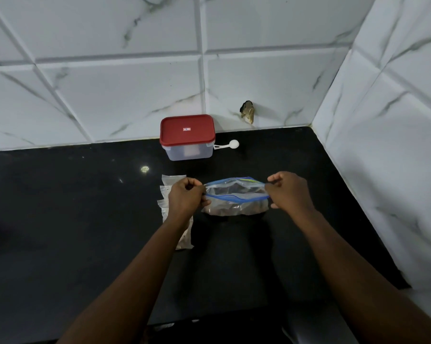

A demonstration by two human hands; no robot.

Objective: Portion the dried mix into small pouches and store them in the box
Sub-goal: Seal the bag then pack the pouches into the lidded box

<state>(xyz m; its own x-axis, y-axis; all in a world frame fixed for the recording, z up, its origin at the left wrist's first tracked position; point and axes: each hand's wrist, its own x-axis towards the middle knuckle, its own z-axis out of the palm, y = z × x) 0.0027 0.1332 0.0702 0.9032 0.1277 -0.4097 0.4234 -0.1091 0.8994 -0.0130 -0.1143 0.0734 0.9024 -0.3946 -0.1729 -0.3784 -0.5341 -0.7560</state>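
Head view: curled fingers of the left hand [186,194] and right hand [287,192] pinch opposite ends of the blue mouth of a zip bag [236,192], holding it wide. It sits between them on the black desk [85,219], long axis left to right, with dried mix [234,210] at the bottom. Just beside the left hand lie small pouches [168,181]; the lidded box [188,137] stands beyond.

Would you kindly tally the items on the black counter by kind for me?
Clear plastic box with red lid: 1
White plastic measuring spoon: 1
Large clear zip bag with blue seal, holding brown dried mix: 1
Small clear pouches: at least 3, overlapping, partly under the left hand
Total: at least 6
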